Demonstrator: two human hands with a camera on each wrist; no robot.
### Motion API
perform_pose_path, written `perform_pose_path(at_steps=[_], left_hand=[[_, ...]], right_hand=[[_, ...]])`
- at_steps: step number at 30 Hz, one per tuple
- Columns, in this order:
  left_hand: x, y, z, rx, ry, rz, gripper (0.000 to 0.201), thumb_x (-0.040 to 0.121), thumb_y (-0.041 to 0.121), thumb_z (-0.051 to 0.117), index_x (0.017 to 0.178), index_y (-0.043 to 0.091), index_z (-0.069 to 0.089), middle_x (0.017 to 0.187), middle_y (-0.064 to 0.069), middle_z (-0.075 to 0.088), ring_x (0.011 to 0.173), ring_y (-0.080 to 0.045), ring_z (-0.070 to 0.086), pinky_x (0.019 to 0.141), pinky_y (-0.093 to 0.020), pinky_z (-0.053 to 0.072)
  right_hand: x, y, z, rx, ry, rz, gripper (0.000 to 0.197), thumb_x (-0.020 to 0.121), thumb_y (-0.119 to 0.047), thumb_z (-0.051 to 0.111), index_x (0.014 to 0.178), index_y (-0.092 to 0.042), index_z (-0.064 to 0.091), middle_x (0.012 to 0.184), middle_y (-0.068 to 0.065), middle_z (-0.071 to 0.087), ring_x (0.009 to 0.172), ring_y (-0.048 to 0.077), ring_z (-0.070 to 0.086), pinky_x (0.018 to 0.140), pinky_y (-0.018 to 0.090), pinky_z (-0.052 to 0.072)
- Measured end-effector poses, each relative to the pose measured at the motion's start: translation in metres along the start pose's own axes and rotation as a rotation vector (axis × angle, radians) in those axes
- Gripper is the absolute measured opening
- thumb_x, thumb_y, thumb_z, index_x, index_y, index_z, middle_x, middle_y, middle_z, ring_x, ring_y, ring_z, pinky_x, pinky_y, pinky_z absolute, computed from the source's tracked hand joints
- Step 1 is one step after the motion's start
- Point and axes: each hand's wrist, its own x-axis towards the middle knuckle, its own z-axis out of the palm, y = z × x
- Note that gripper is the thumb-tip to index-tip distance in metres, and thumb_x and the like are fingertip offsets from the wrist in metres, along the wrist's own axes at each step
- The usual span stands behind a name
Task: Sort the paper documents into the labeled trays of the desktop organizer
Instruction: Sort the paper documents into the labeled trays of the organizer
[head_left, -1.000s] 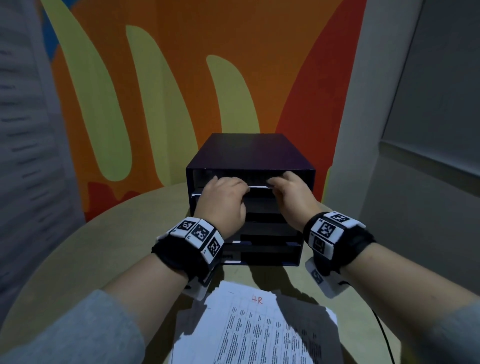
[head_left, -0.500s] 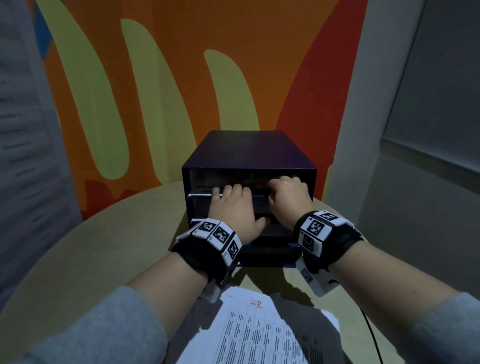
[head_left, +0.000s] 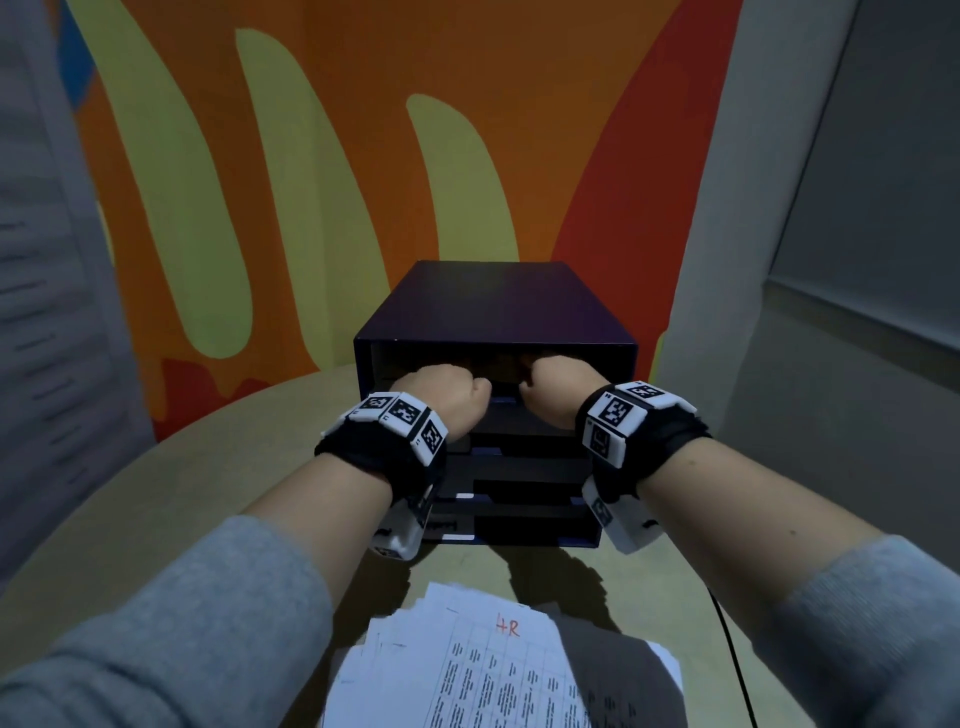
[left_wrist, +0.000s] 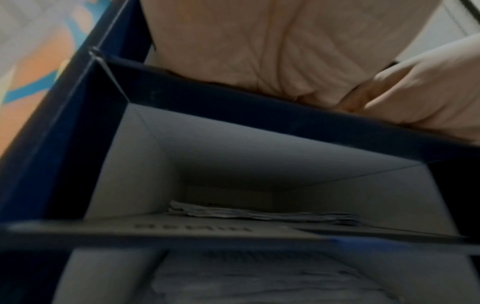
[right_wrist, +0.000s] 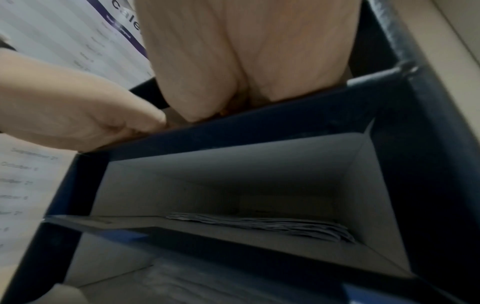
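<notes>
While both hands reach into the organizer's (head_left: 498, 312) top slot, left hand (head_left: 441, 395) and right hand (head_left: 556, 389) fingers hidden, grip unclear, paper stack (head_left: 493, 670) at table's (head_left: 156, 493) near edge.

A dark navy organizer (head_left: 498, 306) with grey-lined trays is standing before an orange, red and yellow-green mural (head_left: 363, 156), near white printed papers (head_left: 498, 670) marked in red.

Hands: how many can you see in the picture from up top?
2. The left hand and the right hand sit side by side at the organizer's top slot; their fingers are hidden inside it.
</notes>
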Motion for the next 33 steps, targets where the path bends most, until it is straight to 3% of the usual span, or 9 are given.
perform_pose_path(at_steps=[3, 6, 9, 12, 15, 17, 20, 29, 33], left_hand=[[0.005, -0.002, -0.002, 0.007, -0.058, 0.002, 0.041, 0.098, 0.027, 0.029, 0.062, 0.011, 0.039, 0.064, -0.006, 0.041, 0.058, -0.02, 0.037, 0.058, -0.031, 0.031], [0.008, -0.001, -0.005, -0.007, -0.084, 0.017, 0.041, 0.1, 0.025, 0.029, 0.062, 0.011, 0.035, 0.062, -0.005, 0.036, 0.056, -0.019, 0.032, 0.055, -0.031, 0.026], [0.011, -0.001, -0.006, -0.007, -0.079, 0.023, 0.042, 0.102, 0.027, 0.029, 0.063, 0.011, 0.034, 0.063, -0.004, 0.036, 0.056, -0.018, 0.032, 0.055, -0.03, 0.026], [0.012, -0.003, -0.003, 0.009, -0.041, 0.027, 0.046, 0.103, 0.031, 0.028, 0.062, 0.01, 0.037, 0.063, -0.004, 0.04, 0.057, -0.018, 0.036, 0.055, -0.03, 0.028], [0.013, -0.004, 0.001, 0.028, -0.018, 0.016, 0.046, 0.102, 0.03, 0.029, 0.063, 0.009, 0.044, 0.066, -0.005, 0.046, 0.059, -0.018, 0.041, 0.059, -0.029, 0.033], [0.012, -0.004, 0.004, 0.049, 0.017, 0.002, 0.044, 0.1, 0.029, 0.03, 0.064, 0.01, 0.045, 0.068, -0.005, 0.048, 0.06, -0.018, 0.043, 0.061, -0.029, 0.036], [0.009, -0.002, 0.006, 0.058, 0.052, -0.016, 0.045, 0.099, 0.029, 0.031, 0.061, 0.01, 0.044, 0.065, -0.005, 0.046, 0.058, -0.018, 0.042, 0.058, -0.028, 0.034], [0.008, -0.002, 0.008, 0.072, 0.078, 0.001, 0.053, 0.101, 0.036, 0.025, 0.059, 0.011, 0.044, 0.059, -0.003, 0.043, 0.053, -0.019, 0.04, 0.053, -0.026, 0.031], [0.007, -0.002, 0.007, 0.065, 0.082, -0.027, 0.047, 0.098, 0.032, 0.03, 0.061, 0.01, 0.048, 0.063, -0.005, 0.048, 0.057, -0.02, 0.044, 0.057, -0.028, 0.035]], right_hand=[[0.004, -0.001, -0.001, 0.0, -0.078, 0.044, 0.029, 0.102, -0.021, 0.033, 0.086, -0.005, 0.05, 0.075, 0.005, 0.045, 0.081, 0.024, 0.047, 0.07, 0.028, 0.035], [0.011, -0.002, -0.001, 0.015, -0.126, 0.059, 0.029, 0.102, -0.02, 0.031, 0.099, -0.005, 0.055, 0.09, 0.008, 0.051, 0.078, 0.022, 0.048, 0.067, 0.028, 0.035], [0.023, -0.001, 0.002, 0.066, -0.159, 0.084, 0.03, 0.105, -0.017, 0.029, 0.114, -0.005, 0.055, 0.097, 0.009, 0.053, 0.094, 0.022, 0.05, 0.074, 0.024, 0.031], [0.031, 0.002, 0.008, 0.087, -0.161, 0.095, 0.033, 0.105, -0.016, 0.031, 0.13, -0.004, 0.05, 0.126, 0.013, 0.055, 0.116, 0.024, 0.053, 0.076, 0.021, 0.03], [0.025, 0.004, 0.011, 0.096, -0.006, 0.045, 0.031, 0.105, -0.022, 0.03, 0.112, -0.01, 0.057, 0.108, 0.007, 0.057, 0.09, 0.02, 0.051, 0.074, 0.025, 0.033], [0.017, 0.002, 0.011, 0.12, 0.097, 0.037, 0.026, 0.102, -0.025, 0.034, 0.102, -0.012, 0.056, 0.094, 0.005, 0.053, 0.084, 0.023, 0.052, 0.071, 0.027, 0.035], [0.012, 0.002, 0.01, 0.138, 0.087, 0.073, 0.023, 0.099, -0.027, 0.038, 0.088, -0.012, 0.052, 0.086, 0.008, 0.054, 0.077, 0.026, 0.052, 0.067, 0.029, 0.039], [0.018, -0.001, 0.012, 0.081, 0.061, 0.044, 0.03, 0.101, -0.023, 0.034, 0.098, -0.01, 0.06, 0.096, 0.007, 0.058, 0.085, 0.024, 0.056, 0.073, 0.028, 0.041], [0.012, 0.002, 0.012, 0.114, 0.078, 0.082, 0.026, 0.097, -0.026, 0.039, 0.084, -0.011, 0.056, 0.086, 0.007, 0.058, 0.078, 0.026, 0.056, 0.067, 0.03, 0.047]])
